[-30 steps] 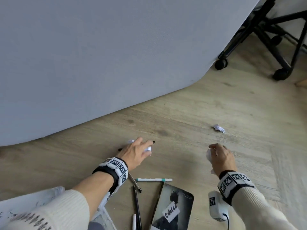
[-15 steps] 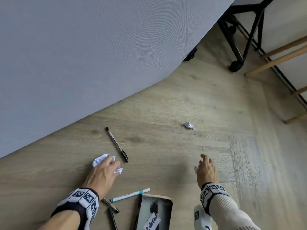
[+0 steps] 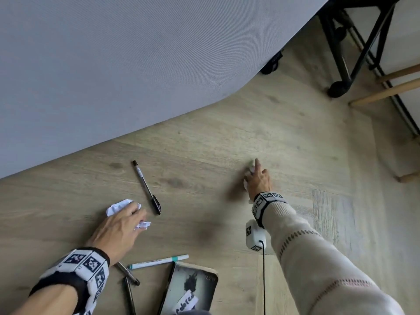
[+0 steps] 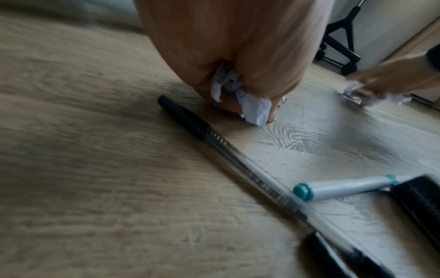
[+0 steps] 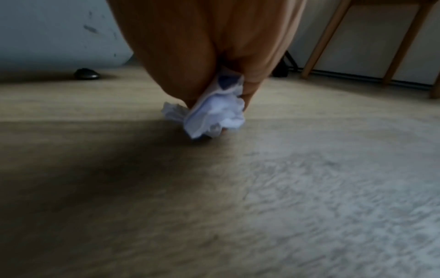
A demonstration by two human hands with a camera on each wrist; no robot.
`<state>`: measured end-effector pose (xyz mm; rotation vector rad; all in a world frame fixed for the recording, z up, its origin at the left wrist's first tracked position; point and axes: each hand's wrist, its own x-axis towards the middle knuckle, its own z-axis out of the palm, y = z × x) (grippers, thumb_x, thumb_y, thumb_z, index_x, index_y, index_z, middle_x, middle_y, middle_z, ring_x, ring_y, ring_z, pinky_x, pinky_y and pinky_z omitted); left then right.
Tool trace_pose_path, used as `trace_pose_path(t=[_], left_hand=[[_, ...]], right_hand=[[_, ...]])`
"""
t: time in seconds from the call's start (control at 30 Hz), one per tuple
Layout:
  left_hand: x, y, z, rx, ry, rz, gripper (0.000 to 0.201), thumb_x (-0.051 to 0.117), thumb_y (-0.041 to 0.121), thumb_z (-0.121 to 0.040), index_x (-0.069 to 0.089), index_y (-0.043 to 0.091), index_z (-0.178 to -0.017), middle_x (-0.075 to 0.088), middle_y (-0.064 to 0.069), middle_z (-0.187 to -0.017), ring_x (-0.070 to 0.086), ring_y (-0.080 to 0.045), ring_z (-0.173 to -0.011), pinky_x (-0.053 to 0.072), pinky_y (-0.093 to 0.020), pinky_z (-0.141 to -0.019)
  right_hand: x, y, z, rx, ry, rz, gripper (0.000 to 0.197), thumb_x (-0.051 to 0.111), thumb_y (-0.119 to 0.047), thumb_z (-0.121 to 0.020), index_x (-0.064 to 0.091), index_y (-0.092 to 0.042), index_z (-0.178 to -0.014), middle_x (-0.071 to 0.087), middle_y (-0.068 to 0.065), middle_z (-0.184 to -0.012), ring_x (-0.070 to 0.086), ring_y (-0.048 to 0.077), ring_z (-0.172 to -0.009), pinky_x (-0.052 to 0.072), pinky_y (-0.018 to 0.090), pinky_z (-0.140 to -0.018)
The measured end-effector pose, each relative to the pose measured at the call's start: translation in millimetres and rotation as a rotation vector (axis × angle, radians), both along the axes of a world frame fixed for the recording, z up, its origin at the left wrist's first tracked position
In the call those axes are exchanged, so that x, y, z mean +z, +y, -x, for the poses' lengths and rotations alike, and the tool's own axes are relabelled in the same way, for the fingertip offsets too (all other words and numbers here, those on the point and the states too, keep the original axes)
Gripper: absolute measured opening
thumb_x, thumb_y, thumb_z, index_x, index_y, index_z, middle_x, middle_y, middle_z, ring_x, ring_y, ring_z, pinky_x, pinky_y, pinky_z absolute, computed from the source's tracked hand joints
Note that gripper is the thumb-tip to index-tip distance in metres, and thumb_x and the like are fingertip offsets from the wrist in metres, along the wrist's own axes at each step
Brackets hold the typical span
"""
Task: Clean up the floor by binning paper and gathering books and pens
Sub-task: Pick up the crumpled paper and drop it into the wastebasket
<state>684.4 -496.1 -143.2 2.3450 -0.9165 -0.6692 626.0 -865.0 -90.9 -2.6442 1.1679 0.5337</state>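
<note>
My left hand (image 3: 134,214) rests low on the wooden floor and grips a crumpled white paper ball (image 3: 118,206), seen squeezed between the fingers (image 4: 273,75) in the left wrist view. A black pen (image 3: 146,187) lies just right of it. My right hand (image 3: 254,172) is stretched forward and holds a crumpled paper wad (image 5: 214,116). Its index finger touches a small paper scrap (image 3: 250,164) on the floor. A teal-capped marker (image 3: 159,261), two dark pens (image 3: 127,272) and a dark-covered book (image 3: 191,289) lie near my left wrist.
A large grey fabric-covered piece (image 3: 136,64) fills the far left. A black wheeled chair base (image 3: 341,64) and light wooden legs (image 3: 386,92) stand at the far right. Bare floor (image 3: 318,144) lies around the right hand.
My right hand has reached forward from near the book to the small paper scrap. My left hand has drawn back off the black pen, still holding its paper ball.
</note>
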Motion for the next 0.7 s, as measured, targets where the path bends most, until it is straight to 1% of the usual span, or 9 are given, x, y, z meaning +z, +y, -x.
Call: trace_pose_path(t=[0.1,0.17,0.23,0.27,0.33,0.4,0.5,0.63,0.7], left_hand=[[0.6,-1.3,0.8,0.007,-0.047,0.025,0.036,0.076,0.017,-0.077,0.042,0.025,-0.067,0.038,0.013,-0.074,0.044,-0.012,-0.065,0.049,-0.037,-0.057],[2.8,-2.0,1.4,0.011,-0.062,0.012,0.034,0.075,0.016,-0.076,0.043,0.024,-0.067,0.04,0.011,-0.073,0.043,-0.011,-0.069,0.046,-0.035,-0.059],[4.8,-4.0,2.4,0.018,-0.049,-0.043,0.032,0.078,0.01,-0.071,0.049,0.022,-0.066,0.043,0.012,-0.072,0.053,-0.018,-0.074,0.041,-0.035,-0.065],[7.0,-7.7,1.9,0.023,-0.041,-0.065,0.029,0.079,0.007,-0.07,0.053,0.019,-0.066,0.045,0.012,-0.072,0.057,-0.022,-0.079,0.036,-0.034,-0.069],[21.8,-15.1,1.7,0.063,0.022,-0.131,0.016,0.073,0.006,-0.074,0.059,0.013,-0.072,0.054,0.007,-0.077,0.059,-0.027,-0.09,0.027,-0.033,-0.074],[41.3,-15.1,1.7,0.103,0.07,-0.191,0.007,0.065,0.01,-0.082,0.059,0.014,-0.081,0.061,0.001,-0.091,0.057,-0.025,-0.099,0.02,-0.03,-0.075],[83.8,-9.1,1.4,0.163,0.076,-0.21,0.002,0.059,0.014,-0.086,0.059,0.016,-0.085,0.063,-0.001,-0.096,0.056,-0.024,-0.098,0.019,-0.028,-0.074],[155.3,22.0,5.7,0.288,0.024,-0.208,0.017,0.062,0.021,-0.074,0.046,0.017,-0.067,0.055,-0.001,-0.072,0.049,-0.029,-0.071,0.027,-0.027,-0.065],[185.0,43.6,11.7,0.347,-0.012,-0.212,0.027,0.066,0.026,-0.073,0.044,0.016,-0.062,0.052,-0.001,-0.066,0.046,-0.027,-0.065,0.03,-0.026,-0.06]], right_hand=[[-11.2,3.8,7.2,-0.147,-0.125,0.021,0.036,0.06,-0.006,-0.086,0.045,0.001,-0.117,0.05,0.02,-0.118,0.051,0.034,-0.101,0.031,0.028,-0.073],[-12.2,7.5,15.9,-0.193,-0.157,-0.011,0.032,0.06,-0.005,-0.085,0.046,0.003,-0.113,0.052,0.021,-0.114,0.05,0.034,-0.1,0.028,0.025,-0.072],[-5.6,12.7,26.7,-0.208,-0.194,-0.113,0.029,0.059,-0.007,-0.087,0.047,0.001,-0.112,0.053,0.019,-0.113,0.051,0.033,-0.099,0.035,0.028,-0.073],[1.6,15.8,32.5,-0.229,-0.214,-0.157,0.027,0.058,-0.01,-0.088,0.047,-0.002,-0.111,0.052,0.016,-0.113,0.053,0.032,-0.096,0.044,0.03,-0.07],[25.2,30.4,46.0,-0.341,-0.232,-0.282,0.019,0.054,-0.017,-0.092,0.046,-0.011,-0.108,0.052,0.009,-0.109,0.062,0.031,-0.079,0.054,0.031,-0.046],[47.9,48.5,57.8,-0.375,-0.246,-0.375,0.013,0.054,-0.022,-0.093,0.047,-0.017,-0.103,0.061,0.011,-0.1,0.064,0.028,-0.052,0.047,0.026,-0.034],[89.8,72.9,71.8,-0.328,-0.366,-0.45,0.013,0.057,-0.018,-0.092,0.055,-0.007,-0.101,0.065,0.014,-0.074,0.057,0.024,-0.041,0.051,0.034,-0.04],[146.2,115.7,89.4,-0.217,-0.354,-0.614,0.015,0.053,-0.003,-0.092,0.066,0.006,-0.093,0.069,0.03,-0.093,0.059,0.009,-0.052,0.043,0.016,-0.042],[166.6,134.5,102.5,-0.2,-0.352,-0.682,0.018,0.051,0.002,-0.091,0.065,0.012,-0.09,0.069,0.03,-0.098,0.062,0.0,-0.057,0.044,0.015,-0.046]])
